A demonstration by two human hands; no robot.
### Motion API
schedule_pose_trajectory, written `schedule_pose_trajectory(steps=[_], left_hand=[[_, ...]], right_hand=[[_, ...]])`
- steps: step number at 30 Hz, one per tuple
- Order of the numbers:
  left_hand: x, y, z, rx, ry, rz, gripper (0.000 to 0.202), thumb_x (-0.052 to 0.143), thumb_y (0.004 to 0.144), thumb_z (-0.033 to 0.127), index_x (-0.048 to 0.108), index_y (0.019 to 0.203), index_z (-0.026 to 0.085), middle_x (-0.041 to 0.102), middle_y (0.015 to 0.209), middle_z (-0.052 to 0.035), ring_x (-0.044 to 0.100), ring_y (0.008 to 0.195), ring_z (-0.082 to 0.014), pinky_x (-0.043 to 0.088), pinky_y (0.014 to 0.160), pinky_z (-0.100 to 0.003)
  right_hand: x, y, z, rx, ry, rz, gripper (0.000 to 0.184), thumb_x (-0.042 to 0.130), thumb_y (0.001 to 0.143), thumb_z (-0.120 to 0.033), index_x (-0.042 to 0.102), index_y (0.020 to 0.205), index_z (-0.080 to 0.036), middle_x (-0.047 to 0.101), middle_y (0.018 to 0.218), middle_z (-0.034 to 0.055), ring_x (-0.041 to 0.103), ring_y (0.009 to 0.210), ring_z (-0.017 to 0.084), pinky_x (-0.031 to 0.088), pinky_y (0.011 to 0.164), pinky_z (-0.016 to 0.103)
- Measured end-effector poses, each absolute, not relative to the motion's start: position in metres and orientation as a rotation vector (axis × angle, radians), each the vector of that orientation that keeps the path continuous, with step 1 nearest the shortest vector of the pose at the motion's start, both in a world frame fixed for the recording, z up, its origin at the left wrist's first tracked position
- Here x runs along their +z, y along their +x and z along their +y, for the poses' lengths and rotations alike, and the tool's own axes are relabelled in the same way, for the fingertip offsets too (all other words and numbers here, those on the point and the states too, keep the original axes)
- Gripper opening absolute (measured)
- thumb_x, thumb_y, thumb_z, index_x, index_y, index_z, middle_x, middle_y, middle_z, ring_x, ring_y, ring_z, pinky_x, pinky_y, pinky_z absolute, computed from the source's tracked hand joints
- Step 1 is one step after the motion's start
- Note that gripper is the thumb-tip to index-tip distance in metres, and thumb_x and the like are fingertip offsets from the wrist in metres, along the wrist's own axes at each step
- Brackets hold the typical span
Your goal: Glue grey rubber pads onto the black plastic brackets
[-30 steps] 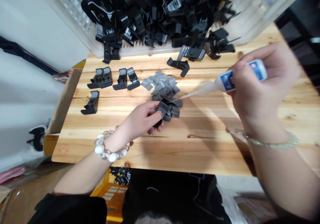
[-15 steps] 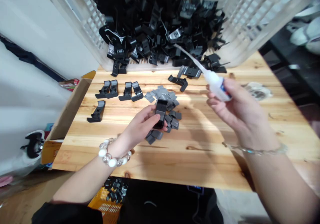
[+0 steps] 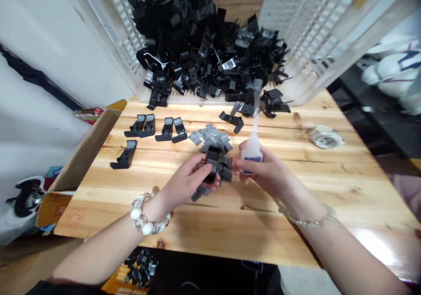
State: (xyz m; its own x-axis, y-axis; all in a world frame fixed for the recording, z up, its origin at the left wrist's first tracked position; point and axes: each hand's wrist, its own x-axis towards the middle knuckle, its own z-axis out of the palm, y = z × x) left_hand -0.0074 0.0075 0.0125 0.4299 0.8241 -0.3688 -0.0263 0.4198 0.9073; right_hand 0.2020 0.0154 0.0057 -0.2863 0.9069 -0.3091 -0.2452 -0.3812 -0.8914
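Note:
My left hand (image 3: 194, 174) is closed around a black plastic bracket (image 3: 213, 156), thumb pressed on its face, over a pile of small grey pads (image 3: 210, 136). In my right hand (image 3: 263, 165) is a white glue bottle (image 3: 252, 148) with a blue label, held upright. Its long thin nozzle points up and away from me, apart from the bracket. Several finished-looking black clips (image 3: 165, 129) with grey pads lie in a row at the left, and one more clip (image 3: 124, 155) sits nearer me. A loose black clip (image 3: 232, 120) rests beyond the pads.
A big white slatted basket (image 3: 315, 73) full of black clips (image 3: 204, 44) stands at the table's far side. A roll of tape (image 3: 326, 138) lies at the right on the wooden table (image 3: 283, 233). Below the front edge is an orange basket (image 3: 113, 282); a cardboard box (image 3: 79, 154) stands left.
My right hand has brought the glue bottle left and nearer to my left hand, turning its nozzle more upright. The left hand still holds the bracket; the view has shifted slightly.

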Motion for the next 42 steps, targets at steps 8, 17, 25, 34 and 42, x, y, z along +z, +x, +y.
schedule_pose_trajectory(steps=[8,17,25,34,42], left_hand=[[0.005,-0.005,0.004,0.592,1.05,1.018,0.023,0.057,0.092,0.039,0.054,0.095,0.016,0.065,0.078,-0.0007,0.066,0.069,-0.0115,0.056,0.071,-0.027],[0.004,-0.003,0.001,0.605,1.059,1.022,0.024,0.06,0.089,0.039,0.054,0.096,0.017,0.065,0.08,-0.0007,0.067,0.07,-0.0131,0.058,0.07,-0.028],[0.006,-0.003,0.001,0.527,1.08,0.978,0.019,0.059,0.09,0.035,0.052,0.095,0.018,0.063,0.079,-0.0004,0.066,0.074,-0.0139,0.06,0.071,-0.03],[0.007,-0.003,-0.001,0.468,1.094,0.961,0.013,0.056,0.09,0.03,0.051,0.093,0.017,0.063,0.077,0.0001,0.065,0.066,-0.0115,0.059,0.068,-0.028],[0.006,-0.003,-0.001,0.465,1.084,0.95,0.013,0.054,0.091,0.029,0.051,0.092,0.017,0.063,0.076,0.0003,0.065,0.066,-0.0113,0.059,0.068,-0.028]], right_hand=[[0.003,0.188,0.006,1.535,-1.324,-1.161,0.027,0.08,0.067,-0.033,0.059,0.071,-0.017,0.057,0.059,-0.003,0.051,0.053,0.01,0.044,0.051,0.026],[0.004,0.177,-0.001,1.198,-1.417,-1.539,0.018,0.072,0.076,-0.036,0.068,0.079,-0.019,0.067,0.08,0.003,0.06,0.076,0.018,0.046,0.07,0.032],[0.006,0.185,0.002,1.148,-1.444,-1.315,0.021,0.075,0.074,-0.036,0.063,0.076,-0.018,0.063,0.075,0.0012,0.053,0.065,0.013,0.042,0.061,0.029],[0.006,0.186,0.003,1.287,-1.43,-1.302,0.022,0.077,0.072,-0.035,0.065,0.075,-0.017,0.068,0.087,0.0048,0.052,0.062,0.011,0.043,0.055,0.027],[0.007,0.185,0.003,1.305,-1.452,-1.299,0.022,0.077,0.07,-0.035,0.065,0.073,-0.017,0.066,0.082,0.0034,0.05,0.058,0.01,0.041,0.055,0.027]])
